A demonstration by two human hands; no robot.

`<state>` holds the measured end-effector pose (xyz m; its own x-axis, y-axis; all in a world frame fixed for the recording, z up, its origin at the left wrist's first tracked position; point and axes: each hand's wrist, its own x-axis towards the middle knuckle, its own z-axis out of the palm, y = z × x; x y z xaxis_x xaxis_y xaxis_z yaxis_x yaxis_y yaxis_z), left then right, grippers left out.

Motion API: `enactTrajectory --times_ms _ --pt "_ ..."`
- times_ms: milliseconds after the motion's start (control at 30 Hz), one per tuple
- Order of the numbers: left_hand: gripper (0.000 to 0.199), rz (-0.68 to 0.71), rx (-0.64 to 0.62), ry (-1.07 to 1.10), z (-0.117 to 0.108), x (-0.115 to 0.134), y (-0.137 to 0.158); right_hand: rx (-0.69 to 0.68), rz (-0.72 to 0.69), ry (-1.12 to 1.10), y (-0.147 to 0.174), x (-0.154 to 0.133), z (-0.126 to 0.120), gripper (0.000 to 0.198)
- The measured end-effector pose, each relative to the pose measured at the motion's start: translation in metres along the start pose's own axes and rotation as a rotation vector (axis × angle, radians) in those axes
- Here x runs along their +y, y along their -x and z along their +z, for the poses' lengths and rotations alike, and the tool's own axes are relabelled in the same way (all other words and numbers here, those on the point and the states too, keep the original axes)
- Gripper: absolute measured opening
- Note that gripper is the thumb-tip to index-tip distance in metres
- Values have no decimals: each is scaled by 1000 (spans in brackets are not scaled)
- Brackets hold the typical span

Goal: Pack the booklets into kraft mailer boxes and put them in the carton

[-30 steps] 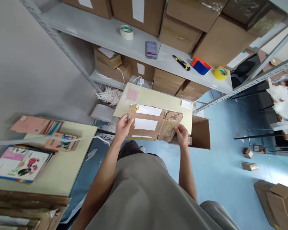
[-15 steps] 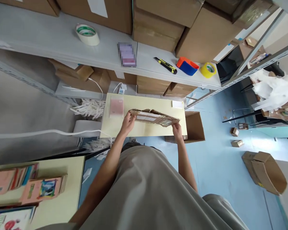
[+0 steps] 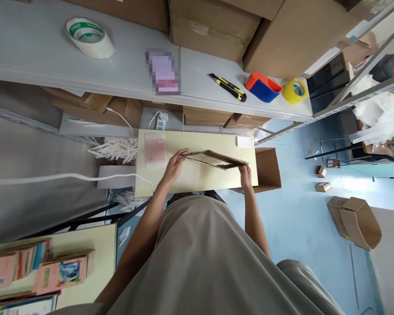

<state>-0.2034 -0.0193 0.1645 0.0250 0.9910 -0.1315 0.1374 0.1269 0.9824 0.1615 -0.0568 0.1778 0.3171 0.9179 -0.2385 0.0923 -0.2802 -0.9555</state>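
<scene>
Between my hands is a flattened cardboard box [image 3: 223,156], its torn-looking edges turned up so that I look into a narrow gap between its walls. My left hand [image 3: 174,168] pinches the left end, and my right hand [image 3: 245,176] grips the right end. The cardboard is held above a pale yellow table [image 3: 197,181]. A pink booklet [image 3: 155,149] lies on that table to the left of my left hand. Toward the table's back right corner is a small white card or box [image 3: 245,141].
On the grey shelf ahead lie a white tape roll [image 3: 90,39], a blurred-out phone [image 3: 164,72], a utility knife [image 3: 228,87], an orange-and-blue item [image 3: 263,87] and a yellow tape roll [image 3: 294,91]. An open carton [image 3: 269,170] stands right of the table; books [image 3: 62,273] lie lower left.
The cardboard has turned in my hands: its broad labelled face showed before, and now its edges and the gap between its walls show. The camera view has shifted slightly.
</scene>
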Motion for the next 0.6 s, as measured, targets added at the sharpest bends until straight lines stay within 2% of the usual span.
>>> enactTrajectory --times_ms 133,233,300,433,500,600 --pt "57 -48 -33 51 15 -2 -1 -125 7 -39 -23 -9 6 25" --pt "62 -121 4 124 26 -4 2 -180 29 -62 -37 -5 10 25" --pt "68 -187 55 177 30 -6 3 -180 75 -83 -41 2 8 34" --pt "71 -308 121 213 34 -9 2 -200 251 -69 -34 20 2 70" --pt "72 -354 91 230 37 -7 0 -260 305 -49 -28 25 0 82" --pt "74 -390 13 280 46 -2 -1 -330 307 -30 -21 25 0 87"
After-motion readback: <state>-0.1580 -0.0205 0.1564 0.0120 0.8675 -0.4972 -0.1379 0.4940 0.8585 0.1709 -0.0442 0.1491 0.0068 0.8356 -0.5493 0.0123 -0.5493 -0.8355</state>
